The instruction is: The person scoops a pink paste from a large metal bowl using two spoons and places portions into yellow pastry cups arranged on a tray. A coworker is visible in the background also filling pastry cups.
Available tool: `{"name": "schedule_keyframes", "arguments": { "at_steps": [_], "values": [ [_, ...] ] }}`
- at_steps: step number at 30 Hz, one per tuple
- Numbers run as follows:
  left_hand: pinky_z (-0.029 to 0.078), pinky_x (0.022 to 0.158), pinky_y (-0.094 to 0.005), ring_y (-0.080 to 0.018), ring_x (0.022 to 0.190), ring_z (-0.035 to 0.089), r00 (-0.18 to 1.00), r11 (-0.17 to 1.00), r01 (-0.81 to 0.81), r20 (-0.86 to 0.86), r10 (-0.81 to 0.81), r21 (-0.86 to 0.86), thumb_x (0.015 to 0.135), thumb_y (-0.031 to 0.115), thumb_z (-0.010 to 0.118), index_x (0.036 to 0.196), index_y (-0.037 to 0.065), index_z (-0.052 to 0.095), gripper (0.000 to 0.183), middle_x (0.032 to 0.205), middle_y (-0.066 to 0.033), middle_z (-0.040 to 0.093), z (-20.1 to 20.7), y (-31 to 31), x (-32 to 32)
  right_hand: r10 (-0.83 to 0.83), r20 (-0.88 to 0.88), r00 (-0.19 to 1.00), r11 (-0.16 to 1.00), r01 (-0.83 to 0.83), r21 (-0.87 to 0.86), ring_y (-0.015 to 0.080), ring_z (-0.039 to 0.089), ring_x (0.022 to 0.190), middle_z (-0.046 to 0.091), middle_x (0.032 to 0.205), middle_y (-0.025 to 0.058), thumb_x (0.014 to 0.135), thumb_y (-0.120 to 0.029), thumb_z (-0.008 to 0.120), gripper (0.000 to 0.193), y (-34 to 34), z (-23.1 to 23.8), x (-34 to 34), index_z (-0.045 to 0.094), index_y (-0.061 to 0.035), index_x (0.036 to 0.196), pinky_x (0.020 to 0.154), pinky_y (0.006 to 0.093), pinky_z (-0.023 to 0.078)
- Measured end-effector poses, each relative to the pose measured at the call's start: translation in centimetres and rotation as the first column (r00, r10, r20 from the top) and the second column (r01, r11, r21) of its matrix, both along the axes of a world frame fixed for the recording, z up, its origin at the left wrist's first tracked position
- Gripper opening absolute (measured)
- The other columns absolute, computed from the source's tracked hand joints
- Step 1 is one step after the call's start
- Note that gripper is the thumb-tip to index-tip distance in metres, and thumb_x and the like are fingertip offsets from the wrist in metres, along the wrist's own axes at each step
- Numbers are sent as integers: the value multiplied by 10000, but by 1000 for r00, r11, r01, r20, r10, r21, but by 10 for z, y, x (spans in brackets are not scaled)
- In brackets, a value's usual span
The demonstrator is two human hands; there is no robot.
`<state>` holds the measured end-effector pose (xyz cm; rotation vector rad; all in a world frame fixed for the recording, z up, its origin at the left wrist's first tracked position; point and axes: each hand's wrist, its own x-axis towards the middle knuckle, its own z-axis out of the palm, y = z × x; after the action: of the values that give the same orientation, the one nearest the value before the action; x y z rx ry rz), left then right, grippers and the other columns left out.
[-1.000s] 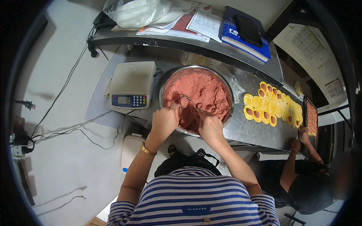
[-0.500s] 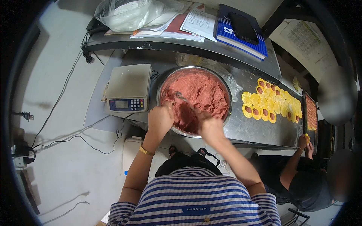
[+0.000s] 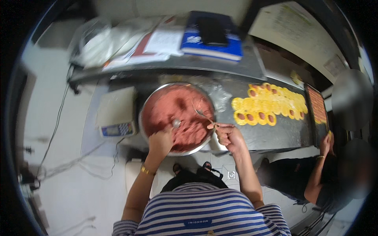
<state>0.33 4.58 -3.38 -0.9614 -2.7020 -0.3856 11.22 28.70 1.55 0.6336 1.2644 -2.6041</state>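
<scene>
A wide steel bowl holds a pink, paste-like minced mixture. At the bowl's near left, my left hand is closed on a metal spoon, whose rounded end lies at the mixture's surface. My right hand is over the bowl's near right rim. Its fingers pinch the handle of a metal fork, tilted up and leftward over the mixture; blur softens its tip. The palm side of my left hand and most of the spoon handle are hidden.
Left of the bowl stands a digital scale. Yellow rounds, some topped with pink filling, lie to the right. Beyond them a person works by a dark tray. A shelf behind carries papers, a blue book and a phone.
My right hand has risen out of the mixture toward the bowl's right rim, bringing the fork into sight. My left hand stays at the near left. The whole view has shifted.
</scene>
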Motion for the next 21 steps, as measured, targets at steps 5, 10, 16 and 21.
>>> {"name": "schedule_keyframes", "arguments": {
  "at_steps": [5,10,16,21],
  "values": [
    [457,442,-406,-289,479,567,997,996,48,70,-43,-71,815,175,520,892,137,604,120,606,-111,595,9,14,-4,-528,-47,848,776,505,377,47,278,413,386,515,-52,852,-78,515,212,114,-11,83,661,15,975,380,234,213],
    [449,577,-515,-406,647,596,982,996,-84,170,83,2,835,129,490,821,14,592,154,663,-230,583,29,25,12,-707,-574,414,-507,268,819,231,592,561,599,606,120,822,-117,545,181,266,4,162,678,-38,918,537,359,456],
    [439,591,-516,-456,688,577,963,969,-226,122,238,-103,838,147,512,831,-27,607,198,710,-267,584,30,19,17,-833,-393,390,-530,-358,769,318,645,705,622,803,136,767,-73,545,349,370,-16,175,579,-81,1114,615,414,508],
    [446,609,-497,-460,709,573,919,911,-354,101,380,-213,862,160,517,840,-34,628,224,738,-277,589,28,4,13,-850,-336,405,-451,-231,862,324,640,749,649,847,126,752,-24,526,345,398,-65,180,596,-69,1087,649,435,508]
  ]
}}
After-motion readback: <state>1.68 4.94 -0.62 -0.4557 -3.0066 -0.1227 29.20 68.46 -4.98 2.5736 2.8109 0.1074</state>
